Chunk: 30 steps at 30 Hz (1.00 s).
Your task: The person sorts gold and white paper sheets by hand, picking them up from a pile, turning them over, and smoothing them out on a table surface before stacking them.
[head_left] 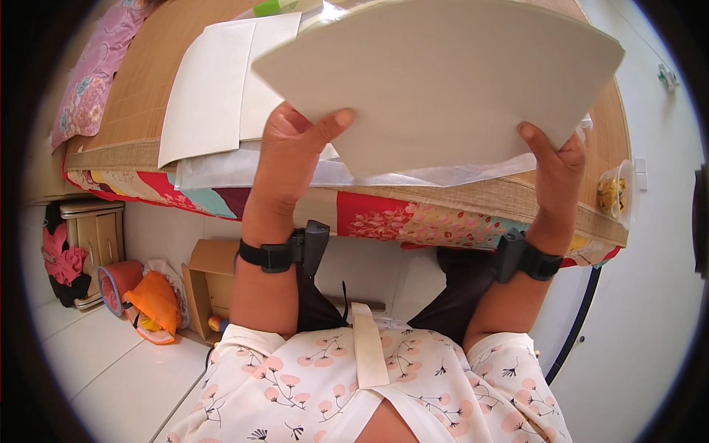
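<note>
Between my two hands I hold up a wide stack of white paper sheets (450, 81), tilted above the bed. My left hand (299, 148) is closed on its lower left edge, thumb on the near face and fingers hidden behind. On the lower right edge, my right hand (554, 166) grips in the same way. More white sheets (210, 88) lie overlapping on the mat to the left, partly behind the raised stack. Under them a clear plastic sheet (221, 171) reaches the bed's near edge.
A woven mat (140, 88) covers the bed, above a colourful patchwork cloth (377, 214). A pink floral pillow (92, 96) lies far left; a clear tub (617, 193) stands at the right edge. Below left are a cardboard box (207, 258), an orange bag (155, 299) and a bin (118, 284).
</note>
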{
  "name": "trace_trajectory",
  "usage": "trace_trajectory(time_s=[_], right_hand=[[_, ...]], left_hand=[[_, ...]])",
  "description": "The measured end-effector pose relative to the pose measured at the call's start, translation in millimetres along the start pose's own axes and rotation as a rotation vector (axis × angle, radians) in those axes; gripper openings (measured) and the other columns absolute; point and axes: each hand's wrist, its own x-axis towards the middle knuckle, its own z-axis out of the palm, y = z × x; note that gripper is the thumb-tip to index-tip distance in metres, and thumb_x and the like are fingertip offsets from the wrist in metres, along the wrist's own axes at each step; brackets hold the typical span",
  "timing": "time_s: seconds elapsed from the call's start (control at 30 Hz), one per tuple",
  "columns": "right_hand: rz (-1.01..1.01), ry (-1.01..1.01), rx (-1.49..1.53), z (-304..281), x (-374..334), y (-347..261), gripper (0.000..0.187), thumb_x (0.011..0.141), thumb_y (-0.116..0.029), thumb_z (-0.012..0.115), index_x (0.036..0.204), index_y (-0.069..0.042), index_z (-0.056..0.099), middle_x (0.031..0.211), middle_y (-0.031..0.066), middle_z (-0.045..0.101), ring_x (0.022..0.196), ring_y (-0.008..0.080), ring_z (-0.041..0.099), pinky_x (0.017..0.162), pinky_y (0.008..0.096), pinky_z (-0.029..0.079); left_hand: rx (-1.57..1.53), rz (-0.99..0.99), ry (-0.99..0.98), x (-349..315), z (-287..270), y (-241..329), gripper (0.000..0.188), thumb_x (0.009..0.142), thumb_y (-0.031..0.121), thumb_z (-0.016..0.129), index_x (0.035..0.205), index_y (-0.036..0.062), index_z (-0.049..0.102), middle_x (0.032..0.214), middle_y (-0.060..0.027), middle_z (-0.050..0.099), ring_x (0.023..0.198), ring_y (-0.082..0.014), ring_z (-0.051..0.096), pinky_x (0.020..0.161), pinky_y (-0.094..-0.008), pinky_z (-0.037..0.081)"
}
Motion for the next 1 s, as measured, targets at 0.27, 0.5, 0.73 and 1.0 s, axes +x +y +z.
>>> trace_trajectory(time_s=[0.27, 0.5, 0.73, 1.0], right_hand=[[0.001, -0.153, -0.143, -5.8, -10.4, -29.5, 0.017, 0.090, -0.007, 0.078, 0.102, 0.003, 0.072, 0.090, -0.0007, 0.071, 0.082, 0.0069, 0.060, 0.075, 0.0235, 0.049], [-0.010, -0.178, -0.183, -1.5, -14.3, -51.7, 0.012, 0.091, -0.005, 0.075, 0.098, 0.004, 0.072, 0.086, -0.0009, 0.069, 0.078, 0.0064, 0.059, 0.072, 0.0238, 0.049], [-0.077, -0.304, -0.246, 15.7, -13.0, -65.2, 0.013, 0.089, -0.004, 0.074, 0.097, 0.005, 0.070, 0.076, 0.0045, 0.067, 0.069, 0.0089, 0.058, 0.067, 0.0241, 0.048], [-0.180, -0.420, -0.407, 31.6, -14.2, -76.3, 0.018, 0.086, -0.006, 0.075, 0.101, 0.004, 0.072, 0.080, 0.0140, 0.071, 0.070, 0.0219, 0.067, 0.067, 0.0280, 0.051]], left_hand=[[0.251, 0.087, -0.045, -12.9, -27.0, 28.9, 0.042, 0.084, 0.007, 0.083, 0.121, -0.0028, 0.067, 0.108, -0.0096, 0.074, 0.099, -0.0166, 0.069, 0.090, -0.0299, 0.054], [0.260, 0.263, -0.084, -10.3, -41.1, 58.2, 0.041, 0.086, -0.001, 0.078, 0.124, -0.0036, 0.066, 0.105, -0.0126, 0.075, 0.097, -0.0162, 0.070, 0.087, -0.0278, 0.056], [0.612, 0.047, -0.169, -26.2, -24.0, 78.4, 0.028, 0.082, 0.005, 0.084, 0.107, -0.0046, 0.073, 0.096, -0.0048, 0.075, 0.085, -0.0102, 0.067, 0.079, -0.0228, 0.053], [0.662, 0.081, -0.278, -31.5, -21.0, 87.8, 0.024, 0.085, 0.009, 0.082, 0.105, -0.0016, 0.074, 0.088, -0.0026, 0.073, 0.079, -0.0081, 0.062, 0.072, -0.0244, 0.050]])
